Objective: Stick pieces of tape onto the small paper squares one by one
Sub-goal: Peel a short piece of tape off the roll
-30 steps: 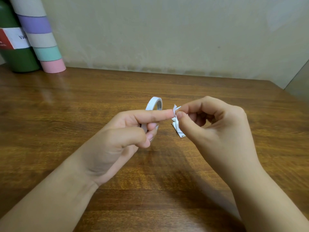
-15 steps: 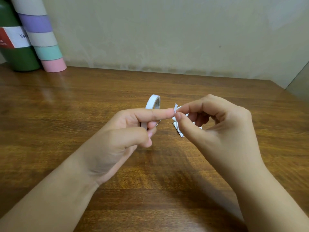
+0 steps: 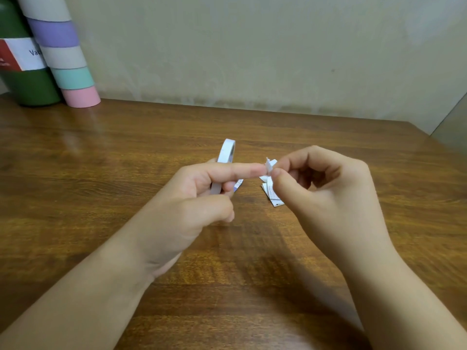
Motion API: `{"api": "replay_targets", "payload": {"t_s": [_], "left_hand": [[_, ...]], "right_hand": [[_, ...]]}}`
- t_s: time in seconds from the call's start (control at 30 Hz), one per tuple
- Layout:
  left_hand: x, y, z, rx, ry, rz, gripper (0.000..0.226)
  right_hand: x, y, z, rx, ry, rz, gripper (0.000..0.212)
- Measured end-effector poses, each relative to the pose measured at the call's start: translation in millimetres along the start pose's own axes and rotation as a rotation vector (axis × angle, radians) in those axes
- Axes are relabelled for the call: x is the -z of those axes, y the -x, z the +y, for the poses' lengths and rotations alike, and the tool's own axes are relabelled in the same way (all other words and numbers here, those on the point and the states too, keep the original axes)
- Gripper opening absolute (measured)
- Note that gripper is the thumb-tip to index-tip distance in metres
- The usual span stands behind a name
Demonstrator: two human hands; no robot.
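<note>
My left hand (image 3: 199, 198) grips a thin white tape roll (image 3: 227, 152) upright above the table, its forefinger stretched out to the right. The fingertip touches a small white piece of tape (image 3: 269, 165). My right hand (image 3: 326, 193) pinches that piece between thumb and forefinger. Under the right hand a few small paper squares (image 3: 274, 198) lie in a loose pile on the wood, partly hidden by the thumb.
The brown wooden table (image 3: 126, 152) ends at a wall behind. At the back left stand a dark green bottle (image 3: 27, 84) and a stack of pastel tape rolls (image 3: 68, 64). The table's right edge runs near the upper right corner.
Both hands stay together with the tape piece between them; the roll tipped slightly higher and the hands shifted very little.
</note>
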State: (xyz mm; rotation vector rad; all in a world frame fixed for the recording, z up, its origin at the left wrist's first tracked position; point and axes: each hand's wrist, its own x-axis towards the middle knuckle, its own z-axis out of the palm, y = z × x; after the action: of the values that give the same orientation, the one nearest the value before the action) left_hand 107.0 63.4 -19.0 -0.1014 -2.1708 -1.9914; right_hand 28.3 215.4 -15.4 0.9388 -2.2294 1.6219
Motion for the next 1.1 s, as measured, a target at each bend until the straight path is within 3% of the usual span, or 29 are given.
{"api": "replay_targets", "payload": {"t_s": [0.33,0.57,0.7,0.93,1.1], "left_hand": [[4,0,4,0.028,-0.015,0.078,0.049],[6,-4,0,0.087,-0.021,0.236,0.038],[13,-9,-2,0.112,-0.018,0.367,0.033],[14,-9,1,0.128,-0.087,0.447,0.030],[16,-10,2,0.134,-0.070,0.495,0.025]], "right_hand": [[4,-6,3,-0.171,-0.129,-0.019,0.014],[6,-20,41,-0.204,0.271,-0.045,0.020],[2,-27,66,-0.256,0.486,-0.095,0.014],[2,-29,73,-0.298,0.483,-0.096,0.010],[-1,-20,63,-0.150,0.430,-0.085,0.018]]}}
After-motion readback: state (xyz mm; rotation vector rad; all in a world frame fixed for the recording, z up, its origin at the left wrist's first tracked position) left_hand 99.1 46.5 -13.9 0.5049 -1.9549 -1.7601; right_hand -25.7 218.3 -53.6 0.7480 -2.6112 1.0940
